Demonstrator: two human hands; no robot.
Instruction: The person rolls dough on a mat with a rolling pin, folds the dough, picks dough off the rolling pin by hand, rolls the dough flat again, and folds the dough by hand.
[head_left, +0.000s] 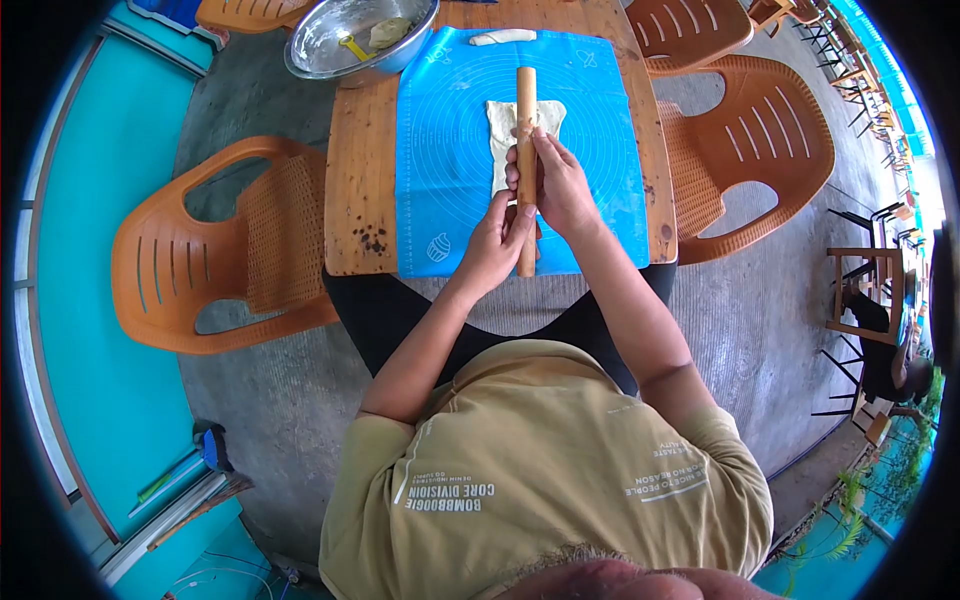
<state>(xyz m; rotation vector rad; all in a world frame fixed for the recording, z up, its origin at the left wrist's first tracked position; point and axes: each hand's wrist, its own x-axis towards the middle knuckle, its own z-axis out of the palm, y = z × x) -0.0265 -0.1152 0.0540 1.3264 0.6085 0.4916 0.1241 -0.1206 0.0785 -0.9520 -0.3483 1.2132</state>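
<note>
A wooden rolling pin point(527, 100) points away from me, held in both hands over a blue baking mat point(440, 180). My left hand point(497, 240) is closed round its nearer part, and my right hand point(562, 180) grips it higher up, near the middle. Beneath the pin lies a flattened sheet of pale dough point(503, 120), partly hidden by the pin and my hands. I cannot tell whether the pin touches the dough. A rolled strip of dough point(502, 37) rests at the mat's far edge.
A metal bowl point(310, 50) at the table's far left holds a lump of dough point(390, 32) and a yellow-handled utensil point(353, 47). The mat covers much of the wooden table point(355, 170). Orange chairs stand left point(220, 250) and right point(750, 150). Another person point(880, 350) is at far right.
</note>
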